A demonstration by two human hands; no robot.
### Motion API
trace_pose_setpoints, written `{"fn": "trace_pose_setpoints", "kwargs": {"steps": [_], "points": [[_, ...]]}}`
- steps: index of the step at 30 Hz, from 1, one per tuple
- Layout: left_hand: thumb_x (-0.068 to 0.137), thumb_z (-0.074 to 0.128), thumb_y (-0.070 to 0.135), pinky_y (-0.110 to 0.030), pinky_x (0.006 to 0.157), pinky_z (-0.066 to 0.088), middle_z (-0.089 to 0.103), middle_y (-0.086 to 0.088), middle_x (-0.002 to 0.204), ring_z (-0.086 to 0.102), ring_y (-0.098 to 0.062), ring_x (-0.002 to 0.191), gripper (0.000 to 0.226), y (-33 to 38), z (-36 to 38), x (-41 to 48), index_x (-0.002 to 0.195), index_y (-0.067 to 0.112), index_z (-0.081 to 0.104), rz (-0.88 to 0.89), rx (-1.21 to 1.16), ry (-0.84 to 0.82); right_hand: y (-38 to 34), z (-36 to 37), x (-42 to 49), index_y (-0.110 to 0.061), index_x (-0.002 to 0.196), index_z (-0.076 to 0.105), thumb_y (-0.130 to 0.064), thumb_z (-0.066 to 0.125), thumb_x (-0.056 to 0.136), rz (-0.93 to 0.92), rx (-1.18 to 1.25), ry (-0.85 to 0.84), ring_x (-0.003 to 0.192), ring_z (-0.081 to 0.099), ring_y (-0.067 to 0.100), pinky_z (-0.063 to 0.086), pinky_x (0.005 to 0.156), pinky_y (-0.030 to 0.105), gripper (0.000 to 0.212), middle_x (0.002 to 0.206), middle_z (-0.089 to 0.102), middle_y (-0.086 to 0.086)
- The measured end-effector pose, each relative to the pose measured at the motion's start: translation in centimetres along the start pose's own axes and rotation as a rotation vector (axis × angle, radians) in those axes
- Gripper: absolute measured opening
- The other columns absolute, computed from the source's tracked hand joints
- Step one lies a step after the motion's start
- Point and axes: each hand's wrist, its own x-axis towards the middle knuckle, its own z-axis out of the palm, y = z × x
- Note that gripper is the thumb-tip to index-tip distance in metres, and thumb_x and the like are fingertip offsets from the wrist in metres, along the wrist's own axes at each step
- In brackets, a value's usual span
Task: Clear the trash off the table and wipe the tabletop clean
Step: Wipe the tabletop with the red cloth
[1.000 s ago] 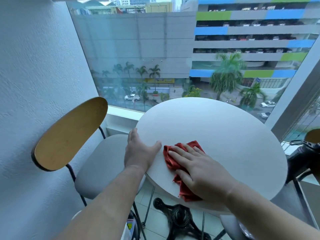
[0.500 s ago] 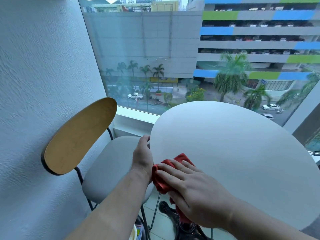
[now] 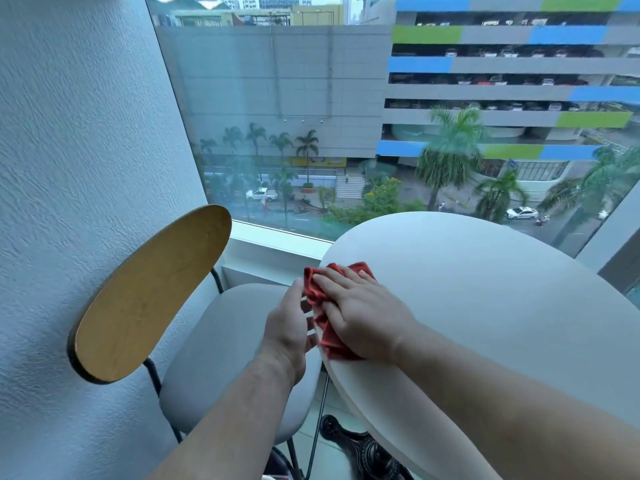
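Right grip (image 3: 363, 317) is released: palm down, fingers (image 3: 341, 282) straight and flat on the red cloth (image 3: 330, 342), pressing it to the counter (image 3: 485, 306). The cloth is bunched under that palm. Red folds stick out past the fingertips and on the thumb side, and one end hangs over the counter rim just below the wrist. The cloth sits right at the rim of the round white counter, on the side toward the left grip (image 3: 285, 330).

Left grip is just beside the right one, off the counter and up against the rim. It stands on edge with its back to the camera and its fingers bent toward the cloth fold. The fingertips are at the cloth, but it cannot be told whether they pinch it or only touch.

Beyond the left grip, on the side away from the right one, is a chair with a grey seat (image 3: 225, 341) and a wooden backrest (image 3: 149, 296), against a textured wall (image 3: 69, 133). Below both grips, under the counter, is its dark metal base (image 3: 363, 448). Ahead of the grips is a large window (image 3: 277, 133) with street, palms and a parking building outside.
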Motion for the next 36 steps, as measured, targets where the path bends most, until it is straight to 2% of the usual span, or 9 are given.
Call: {"fn": "trace_pose_setpoints", "kwargs": {"steps": [2,5,9,17,22,26,30,32,36], "points": [[0.105,0.05,0.043,-0.041,0.081,0.057,0.08,-0.01,0.104,0.073,-0.024,0.09,0.037,0.2,0.4,0.2,0.108,0.017,0.077,0.008,0.03,-0.017,0.5,0.0,1.8,-0.031,0.165,0.023,-0.041,0.029,0.109,0.048,0.002,0.015,0.161,0.01,0.014,0.005,0.13,0.035,0.057,0.173,0.017,-0.013],[0.101,0.056,0.044,-0.04,0.073,0.053,0.078,-0.017,0.1,0.068,-0.025,0.082,0.036,0.4,0.8,0.7,0.115,0.014,0.07,0.043,0.069,-0.005,1.7,0.0,4.6,-0.028,0.165,0.024,-0.04,0.028,0.109,0.118,0.007,0.024,0.161,0.012,0.017,0.008,0.13,0.038,0.058,0.174,0.018,-0.009],[0.106,0.051,0.03,-0.038,0.069,0.047,0.067,-0.011,0.088,0.057,-0.023,0.077,0.024,-0.1,0.6,1.4,0.117,0.013,0.065,0.054,0.13,-0.006,3.5,-0.6,7.7,-0.025,0.164,0.026,-0.04,0.027,0.108,0.205,-0.004,0.032,0.16,0.014,0.019,0.011,0.13,0.042,0.058,0.174,0.019,-0.007],[0.106,0.048,0.015,-0.032,0.06,0.057,0.077,-0.009,0.091,0.067,-0.022,0.072,0.022,0.6,-0.5,1.0,0.115,0.012,0.068,0.031,0.168,-0.041,3.5,-0.7,7.7,-0.026,0.166,0.022,-0.041,0.027,0.108,0.2,-0.03,0.001,0.161,0.009,0.018,0.009,0.131,0.043,0.06,0.175,0.015,-0.006],[0.106,0.045,0.018,-0.044,0.086,0.058,0.073,-0.01,0.116,0.068,-0.029,0.098,0.028,1.2,-1.4,1.2,0.117,0.01,0.07,-0.002,0.123,0.093,0.7,-0.3,2.0,-0.027,0.166,0.02,-0.043,0.03,0.108,0.056,-0.014,-0.034,0.162,0.007,0.018,0.006,0.131,0.04,0.061,0.175,0.012,-0.008],[0.104,0.046,0.017,-0.043,0.088,0.057,0.073,-0.011,0.115,0.068,-0.027,0.096,0.029,2.1,-1.1,0.9,0.121,0.006,0.067,0.026,0.088,0.121,-1.0,0.1,-3.8,-0.031,0.165,0.024,-0.05,0.022,0.103,-0.055,-0.017,-0.03,0.162,0.01,0.017,0.01,0.131,0.043,0.065,0.173,0.018,-0.012],[0.09,0.055,0.018,-0.039,0.067,0.053,0.072,-0.015,0.096,0.065,-0.03,0.08,0.026,2.4,0.7,-0.5,0.11,0.006,0.068,0.14,0.206,0.07,-1.4,0.2,-9.0,-0.032,0.164,0.028,-0.044,0.034,0.106,-0.14,-0.039,-0.011,0.161,0.013,0.017,0.011,0.131,0.043,0.06,0.172,0.023,-0.012],[0.085,0.061,0.022,-0.045,0.076,0.056,0.073,-0.015,0.097,0.064,-0.03,0.084,0.025,1.9,1.3,-1.4,0.105,0.01,0.07,0.234,0.353,0.104,-1.4,0.0,-11.4,-0.031,0.164,0.029,-0.041,0.038,0.107,-0.161,-0.037,-0.004,0.161,0.013,0.015,0.011,0.131,0.043,0.058,0.171,0.024,-0.013],[0.087,0.068,0.023,-0.043,0.095,0.055,0.072,0.001,0.105,0.065,-0.022,0.099,0.016,0.7,2.3,-3.4,0.103,0.021,0.071,0.518,0.667,0.114,-0.6,-0.8,-15.2,-0.031,0.164,0.027,-0.04,0.038,0.108,-0.166,-0.044,-0.031,0.161,0.009,0.013,0.006,0.132,0.039,0.057,0.172,0.021,-0.014]]}}
